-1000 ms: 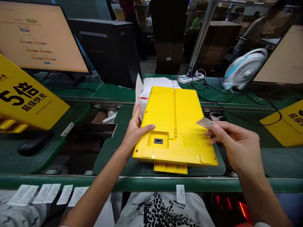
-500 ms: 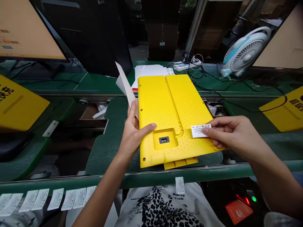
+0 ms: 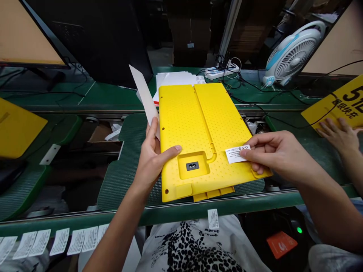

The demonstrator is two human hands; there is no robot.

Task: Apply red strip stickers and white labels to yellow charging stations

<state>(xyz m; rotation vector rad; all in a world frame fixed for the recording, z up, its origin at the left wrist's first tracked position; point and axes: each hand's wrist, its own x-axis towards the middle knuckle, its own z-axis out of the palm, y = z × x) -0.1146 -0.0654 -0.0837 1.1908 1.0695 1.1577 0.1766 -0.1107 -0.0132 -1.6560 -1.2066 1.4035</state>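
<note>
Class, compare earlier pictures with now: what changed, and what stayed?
The right hand has brought its white label leftward, closer to the socket. The yellow case has turned slightly counterclockwise. A co-worker's hand has appeared at the yellow unit on the right. The left hand still holds the case and white sheet.

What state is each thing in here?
Socket: nothing plugged in.
Yellow case: socket side up, edge held by left hand.
White label: pinched in right hand, print showing.
Pale sheet: slanting up from left hand.
Left monitor: lit.
Fan: can't tell whether it's running.
Green light: on.
Label row: hanging from green rail.
</note>
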